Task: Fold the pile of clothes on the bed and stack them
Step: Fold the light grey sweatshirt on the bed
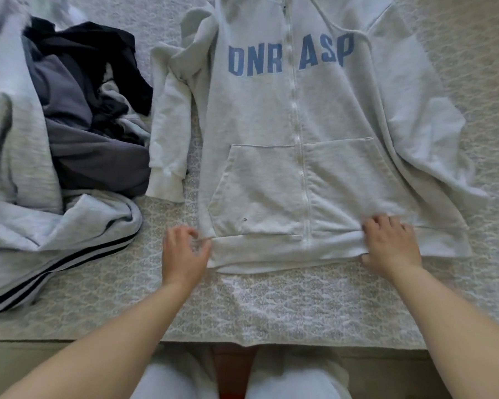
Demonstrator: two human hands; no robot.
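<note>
A light grey zip hoodie (271, 174) with blue letters lies front-up and flat on the bed, its hood at the far end. Its left sleeve is folded alongside the body and its right sleeve is spread out to the right. My left hand (183, 251) is at the left corner of the bottom hem, thumb and curled fingers pinching the edge. My right hand (392, 243) grips the hem to the right of the zipper, fingers on top and thumb tucked under, and the fabric bunches slightly there.
A loose pile of clothes (78, 116) lies to the left: black and dark grey pieces, a pale grey top, and grey trousers with dark side stripes (55, 266). The patterned bedspread (271, 306) reaches to the bed's near edge, just in front of my legs.
</note>
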